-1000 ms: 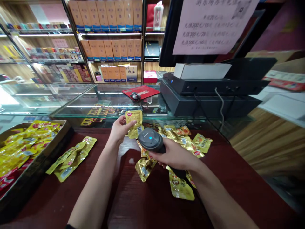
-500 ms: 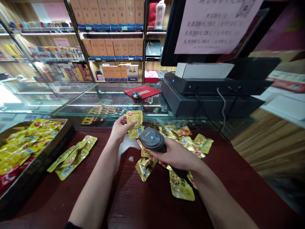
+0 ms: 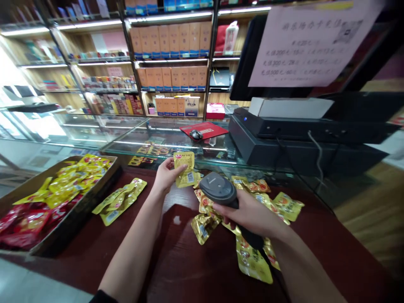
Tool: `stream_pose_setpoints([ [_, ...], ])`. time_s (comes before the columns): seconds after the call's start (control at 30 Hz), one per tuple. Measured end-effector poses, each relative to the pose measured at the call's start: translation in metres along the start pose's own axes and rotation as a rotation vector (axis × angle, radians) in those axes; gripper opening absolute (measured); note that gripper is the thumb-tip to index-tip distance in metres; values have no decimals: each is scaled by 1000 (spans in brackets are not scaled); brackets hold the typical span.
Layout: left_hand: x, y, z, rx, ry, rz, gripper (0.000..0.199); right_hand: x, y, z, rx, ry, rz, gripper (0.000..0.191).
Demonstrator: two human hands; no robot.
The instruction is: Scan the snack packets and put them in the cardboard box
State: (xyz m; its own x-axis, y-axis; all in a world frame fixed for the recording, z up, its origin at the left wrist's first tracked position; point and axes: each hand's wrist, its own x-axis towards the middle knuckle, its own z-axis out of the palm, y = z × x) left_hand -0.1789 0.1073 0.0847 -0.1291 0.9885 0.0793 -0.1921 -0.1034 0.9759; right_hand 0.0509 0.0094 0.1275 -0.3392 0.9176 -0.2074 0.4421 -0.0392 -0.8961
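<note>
In the head view, my left hand [image 3: 167, 174] pinches a yellow snack packet [image 3: 184, 168] between thumb and fingers, its printed side and barcode showing. My right hand [image 3: 249, 210] is wrapped around the handle of a dark grey barcode scanner [image 3: 218, 187]. The scanner's head points toward the held packet, with a gap between the two. Beneath and around the scanner lie several loose gold and yellow packets [image 3: 288, 205], partly covered by my right hand. Left of my left forearm rests a small pile of yellow packets [image 3: 121, 201].
A cardboard box [image 3: 75, 206] of yellow and red packets stands at the left. Behind the dark red table [image 3: 176, 261] is a glass counter [image 3: 132, 134] bearing a mouse [image 3: 195, 134] on a red mat [image 3: 210, 130]. At right are a monitor with a paper sign [image 3: 303, 50] and black equipment [image 3: 284, 130].
The camera view has turned left and tilted up, so the scene sits further right. The scanner's head sits slightly farther from the packet. Both hands keep their holds.
</note>
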Motion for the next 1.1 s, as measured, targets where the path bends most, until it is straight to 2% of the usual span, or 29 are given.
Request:
stream_pose_setpoints([
  [0.1, -7, 7, -40, 74, 58, 26, 57, -5, -8, 2, -37, -15, -33, 31],
  [0.23, -15, 24, -115, 238, 140, 76, 57, -10, -13, 9, -5, -27, -94, 35],
  [0.37, -23, 37, -185, 464, 239, -8, 57, -15, -14, 16, 17, -66, -115, 38],
  [0.47, -24, 36, -223, 605, 307, -51, 61, -16, -15, 18, 6, -67, -114, 41],
  [0.53, -22, 32, -239, 720, 337, -42, 59, -18, -17, 19, -5, -65, -127, 42],
  [0.67, -17, 20, -250, 840, 337, -50, 54, -21, -20, 17, -39, -78, -147, 43],
  [0.77, -15, 11, -248, 896, 323, -86, 51, -23, -21, 15, -38, -85, -148, 43],
  [0.87, -18, 6, -242, 1090, 301, -77, 46, -24, -21, 12, -10, -70, -158, 42],
  [1.0, -25, 9, -229, 1431, 256, 68, 39, -26, -23, 6, 3, -54, -172, 42],
  [1.1, -26, 14, -209, 1588, 221, 220, 34, -29, -24, 1, 0, -24, -175, 41],
])
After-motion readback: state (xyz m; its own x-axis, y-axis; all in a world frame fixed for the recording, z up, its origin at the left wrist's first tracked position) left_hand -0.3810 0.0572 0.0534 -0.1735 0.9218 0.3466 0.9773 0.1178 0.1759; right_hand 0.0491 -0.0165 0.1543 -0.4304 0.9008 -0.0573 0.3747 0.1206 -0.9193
